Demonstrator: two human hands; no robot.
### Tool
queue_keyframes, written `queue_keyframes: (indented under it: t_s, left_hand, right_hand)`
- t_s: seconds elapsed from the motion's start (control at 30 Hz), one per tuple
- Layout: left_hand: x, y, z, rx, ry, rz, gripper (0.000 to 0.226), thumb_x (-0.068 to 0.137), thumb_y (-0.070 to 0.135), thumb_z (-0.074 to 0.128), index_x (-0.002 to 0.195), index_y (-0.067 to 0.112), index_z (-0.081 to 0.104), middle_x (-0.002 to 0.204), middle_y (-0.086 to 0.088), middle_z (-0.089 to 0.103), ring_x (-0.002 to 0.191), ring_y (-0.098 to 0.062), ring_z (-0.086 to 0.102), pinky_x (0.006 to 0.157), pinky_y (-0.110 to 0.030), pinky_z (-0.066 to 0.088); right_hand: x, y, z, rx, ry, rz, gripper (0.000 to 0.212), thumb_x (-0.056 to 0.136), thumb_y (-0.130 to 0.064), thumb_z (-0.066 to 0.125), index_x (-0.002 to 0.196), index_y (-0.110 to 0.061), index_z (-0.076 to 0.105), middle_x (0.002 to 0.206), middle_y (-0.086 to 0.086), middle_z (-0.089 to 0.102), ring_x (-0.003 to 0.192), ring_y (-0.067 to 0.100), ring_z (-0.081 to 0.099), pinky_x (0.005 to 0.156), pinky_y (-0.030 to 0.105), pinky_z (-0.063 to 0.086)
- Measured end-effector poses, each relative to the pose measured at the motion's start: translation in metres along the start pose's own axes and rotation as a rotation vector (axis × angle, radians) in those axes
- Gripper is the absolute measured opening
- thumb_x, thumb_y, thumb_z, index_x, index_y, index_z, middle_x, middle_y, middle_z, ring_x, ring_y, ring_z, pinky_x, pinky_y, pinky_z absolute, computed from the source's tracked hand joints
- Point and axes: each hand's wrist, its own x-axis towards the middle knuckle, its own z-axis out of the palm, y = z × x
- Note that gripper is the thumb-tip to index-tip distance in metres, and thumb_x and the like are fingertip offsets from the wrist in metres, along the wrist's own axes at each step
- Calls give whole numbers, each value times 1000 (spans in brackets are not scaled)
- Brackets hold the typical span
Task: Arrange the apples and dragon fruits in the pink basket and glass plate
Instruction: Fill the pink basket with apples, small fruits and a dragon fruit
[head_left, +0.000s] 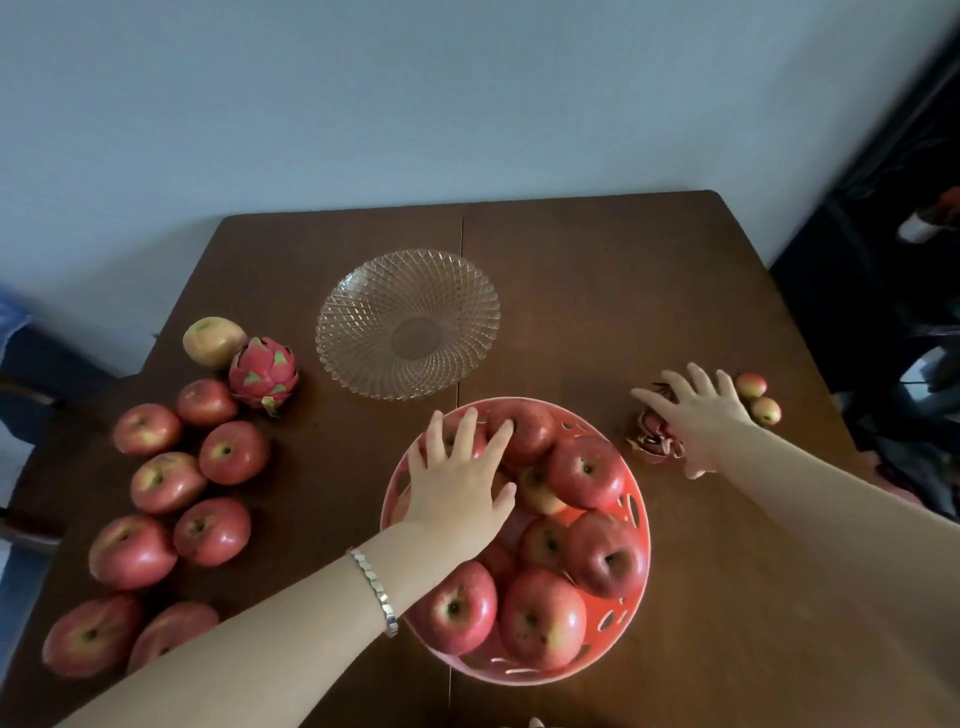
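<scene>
The pink basket (618, 639) sits at the table's near middle, filled with several red apples (540, 618). My left hand (457, 478) lies over the apples on the basket's far left side, fingers spread and straight, touching them. Right of the basket, my right hand (701, 415) covers a dragon fruit (657, 441) with spread fingers; most of that fruit is hidden. The glass plate (363, 322) stands bare behind the basket. Another dragon fruit (262, 374) rests left of the plate. Several red apples (234, 452) lie loose on the table's left side.
A yellowish apple (213, 340) sits behind the left dragon fruit. Two small apples (750, 385) lie just past my right hand near the table's right edge. The brown wooden table (597, 291) stands against a pale wall. Dark clutter fills the right.
</scene>
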Motion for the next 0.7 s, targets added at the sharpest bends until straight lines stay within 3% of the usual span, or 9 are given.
queue_keyframes:
  t_s: [0.1, 0.2, 0.27, 0.37, 0.43, 0.5, 0.57, 0.7]
  left_hand:
    - [0, -4, -1, 10, -1, 8, 63, 94, 48, 36, 147, 41, 3, 159, -1, -1, 144, -37, -5, 115, -50, 12]
    - [2, -7, -3, -22, -3, 11, 61, 94, 48, 37, 146, 44, 7, 158, 2, 2, 144, -35, -3, 116, -48, 15]
    - [3, -10, -3, -55, -2, 18, 59, 94, 48, 38, 145, 47, 9, 158, 5, 4, 143, -34, -2, 116, -47, 16]
    - [3, -15, -3, -114, 8, 47, 56, 95, 45, 38, 144, 48, 11, 156, 9, 6, 142, -31, 0, 114, -44, 16]
    - [3, -20, -1, -163, 35, 63, 55, 95, 42, 39, 145, 46, 14, 156, 11, 8, 142, -29, 1, 116, -41, 15]
    - [3, -25, 1, -221, 70, 80, 56, 96, 36, 41, 146, 39, 17, 157, 12, 10, 143, -25, 2, 118, -36, 11]
    - [2, -32, 2, -278, 93, 109, 57, 96, 26, 43, 147, 31, 19, 157, 11, 11, 144, -19, 3, 117, -30, 8]
    - [0, -47, -1, -447, 70, 152, 57, 92, 8, 45, 145, 22, 28, 157, 9, 15, 145, -11, 4, 119, -30, 10]
  right_hand:
    - [8, -4, 10, -20, 109, -4, 86, 80, -30, 64, 147, -35, 11, 152, 10, 18, 137, 38, 22, 110, 47, 30]
    - [9, -2, 5, 90, 130, 6, 83, 70, -36, 69, 141, -33, 25, 141, 7, 33, 124, 33, 38, 97, 40, 42]
    - [3, -1, -4, 373, 177, 80, 81, 63, -36, 73, 135, -33, 34, 132, 6, 41, 116, 32, 44, 89, 39, 47]
    - [-22, -7, -29, 884, 421, 145, 75, 59, -32, 81, 124, -29, 43, 120, 5, 50, 110, 30, 49, 84, 36, 46]
    - [-47, -18, -51, 1105, 570, 76, 71, 58, -28, 83, 116, -25, 44, 108, -3, 52, 102, 18, 52, 81, 30, 43]
    - [-76, -36, -74, 1275, 576, -63, 69, 56, -24, 86, 110, -24, 42, 94, -17, 57, 90, 0, 57, 76, 16, 44]
    - [-100, -58, -86, 1311, 520, -196, 70, 52, -25, 88, 105, -28, 42, 89, -21, 59, 84, -8, 57, 73, 4, 41]
    - [-113, -109, -76, 994, 378, -328, 76, 47, -57, 72, 114, -34, 45, 108, -11, 57, 101, 10, 55, 87, 23, 45]
